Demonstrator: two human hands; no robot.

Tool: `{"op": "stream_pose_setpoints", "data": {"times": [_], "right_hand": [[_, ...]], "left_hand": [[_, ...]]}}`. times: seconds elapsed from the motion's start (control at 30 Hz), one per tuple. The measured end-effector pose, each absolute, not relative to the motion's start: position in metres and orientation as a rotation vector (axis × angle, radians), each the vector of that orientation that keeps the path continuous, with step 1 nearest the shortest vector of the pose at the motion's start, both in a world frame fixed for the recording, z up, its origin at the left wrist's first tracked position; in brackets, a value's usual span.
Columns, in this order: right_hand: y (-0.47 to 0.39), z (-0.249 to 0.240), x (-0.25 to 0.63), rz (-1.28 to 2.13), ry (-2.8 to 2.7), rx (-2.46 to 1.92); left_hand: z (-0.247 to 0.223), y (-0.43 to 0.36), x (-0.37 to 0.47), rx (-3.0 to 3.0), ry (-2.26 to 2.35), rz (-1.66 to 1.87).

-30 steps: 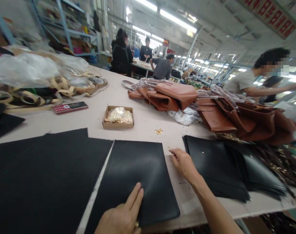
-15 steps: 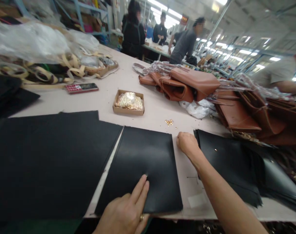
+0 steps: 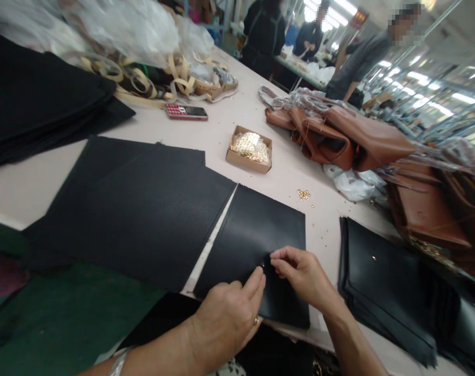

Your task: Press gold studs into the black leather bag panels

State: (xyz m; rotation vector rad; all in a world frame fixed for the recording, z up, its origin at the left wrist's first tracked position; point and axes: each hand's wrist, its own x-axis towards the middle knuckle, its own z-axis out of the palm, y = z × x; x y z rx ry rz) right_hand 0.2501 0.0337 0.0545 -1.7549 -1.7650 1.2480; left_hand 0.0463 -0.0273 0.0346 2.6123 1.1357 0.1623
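A black leather panel lies in front of me at the table's edge. My left hand has its index and middle fingers pressed on it, while the other fingers curl at its near edge, partly hidden. By those fingertips a tiny bright spot shows on the leather. My right hand is just right of that spot, thumb and index finger pinched together; whatever is between them is too small to make out. Small gold metal pieces lie loose beyond the panel. A cardboard box holds many more in a plastic bag.
Larger black sheets lie to the left, with a dark stack farther back. More black panels, the top one bearing a gold piece, are at right. Brown leather bags and a red phone lie beyond. People stand at the back.
My right hand has come from the table beside the panel to above it, near the left fingertips, and its fingers now pinch. My view has turned left; the left hand stays on the panel.
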Motion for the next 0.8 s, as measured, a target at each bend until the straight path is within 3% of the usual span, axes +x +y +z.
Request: {"op": "stream_pose_setpoints", "data": {"times": [0.4, 0.8], "right_hand": [[0.032, 0.077, 0.221, 1.068, -2.129, -1.852], [0.061, 0.073, 0.223, 1.350, -2.080, -2.076]], "left_hand": [[0.033, -0.029, 0.045, 2.656, 1.129, 0.238], [0.031, -0.026, 0.044, 2.637, 1.043, 0.221]]}}
